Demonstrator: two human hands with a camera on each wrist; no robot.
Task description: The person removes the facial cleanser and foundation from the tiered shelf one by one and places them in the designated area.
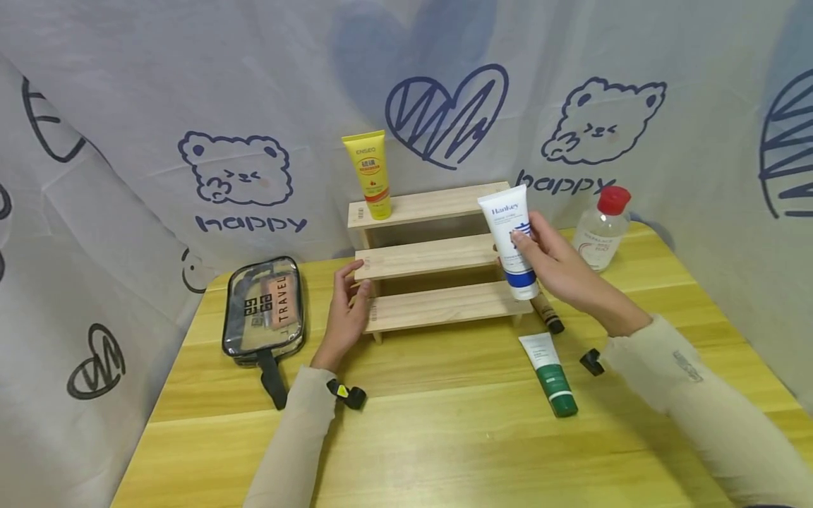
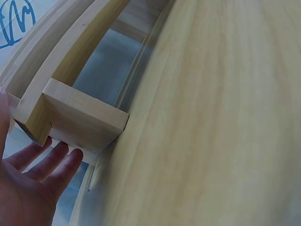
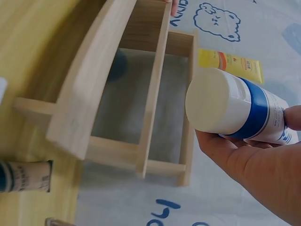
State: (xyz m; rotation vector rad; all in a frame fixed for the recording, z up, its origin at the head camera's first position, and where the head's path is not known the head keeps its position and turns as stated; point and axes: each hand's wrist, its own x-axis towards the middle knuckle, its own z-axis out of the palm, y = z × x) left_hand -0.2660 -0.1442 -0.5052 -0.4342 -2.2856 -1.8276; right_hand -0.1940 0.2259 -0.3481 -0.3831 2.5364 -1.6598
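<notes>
Three-tier wooden rack (image 1: 428,257): room off its front edge toward 6 o'clock, lower tiers open through the middle. Left hand (image 1: 346,317) at 8, fingers nearly straight, touching the end edge. Right hand (image 1: 562,267) grips white Hankey squeeze tube (image 1: 502,220) near 3, thumb front, fingers behind. Yellow squeeze tube (image 1: 371,180) stands at 11, top tier.

Held tube (image 1: 505,226): white, blue-banded, blue lettering
11-o'clock tube (image 1: 370,175): yellow, red-banded
4-o'clock tube (image 1: 549,372): white and green
3-o'clock bottle (image 1: 597,243): clear, red-capped
8-o'clock pouch (image 1: 254,321): clear, black-edged, black lettering
Stand (image 1: 438,307): pale woodgrain
Bench (image 1: 438,451): yellow woodgrain
Backdrop (image 1: 159,70): greyish white, dark-blue hearts and bears
</notes>
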